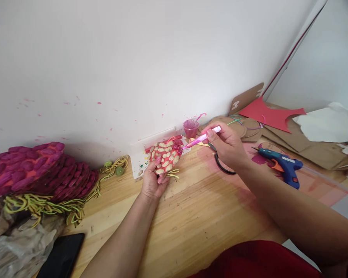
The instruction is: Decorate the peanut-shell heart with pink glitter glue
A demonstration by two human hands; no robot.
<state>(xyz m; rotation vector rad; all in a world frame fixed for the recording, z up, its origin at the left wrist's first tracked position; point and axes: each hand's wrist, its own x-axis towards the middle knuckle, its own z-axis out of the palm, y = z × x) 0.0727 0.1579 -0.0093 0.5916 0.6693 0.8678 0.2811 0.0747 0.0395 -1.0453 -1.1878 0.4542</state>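
My left hand (152, 181) is closed on the lower left edge of a red craft piece covered in peanut shells (166, 157), holding it above the wooden table. Most of its shells are bare tan, while those at the right end are wet with magenta paint. Yellow yarn strands hang from its lower edge. Between the thumb and fingers of my right hand (226, 143) is a paintbrush (203, 137) with a pink-stained white handle. Its tip meets the painted right end of the piece. Just behind stands a clear plastic cup (190, 127) stained with pink paint.
At left are stacked magenta-painted pieces (26, 166) with yellow fringes, above a black phone (62, 255). A blue glue gun (284, 164), black-handled scissors (222, 166), cardboard (295, 143) and red paper (274, 112) lie at right. A paint-spattered white wall (118, 69) rises behind.
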